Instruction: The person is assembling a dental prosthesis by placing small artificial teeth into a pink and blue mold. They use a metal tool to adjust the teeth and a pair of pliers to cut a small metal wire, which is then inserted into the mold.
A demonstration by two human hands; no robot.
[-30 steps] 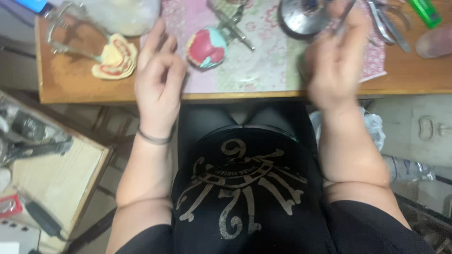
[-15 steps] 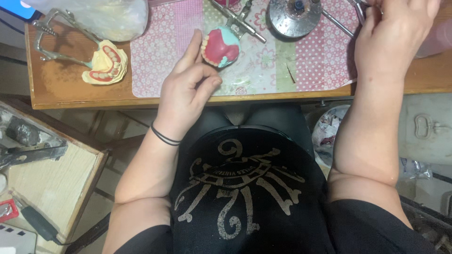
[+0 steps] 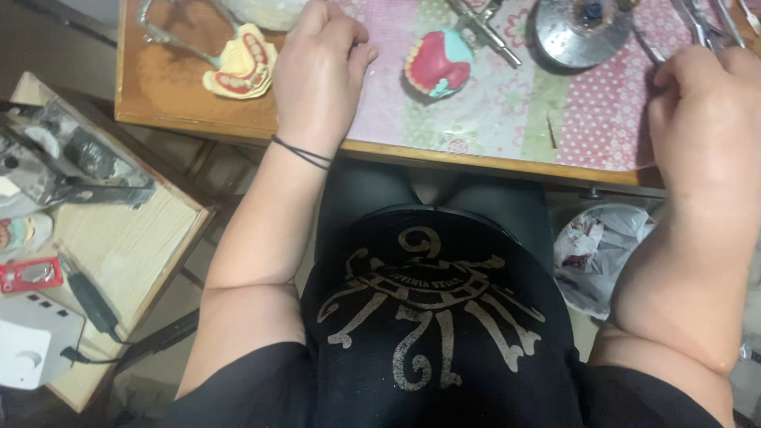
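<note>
Pink wax denture model (image 3: 438, 63), with a pale blue base and a row of teeth, lies on the patterned pink mat (image 3: 507, 103) near the desk's front edge, between the two hands. It sits just to the right of the left hand (image 3: 317, 67) and does not touch it. That hand rests knuckles up on the mat's left border, fingers curled loosely together and holding nothing; a dark band circles its wrist. Left of it, a yellowish jaw model (image 3: 242, 63) sits on the bare wooden desk (image 3: 158, 87). The right hand (image 3: 705, 119) lies well apart from the pink model at the mat's right end, fingers curled under; whether they grip one of the metal tools (image 3: 697, 24) there, I cannot tell. A round metal dish (image 3: 583, 32) stands behind the model.
</note>
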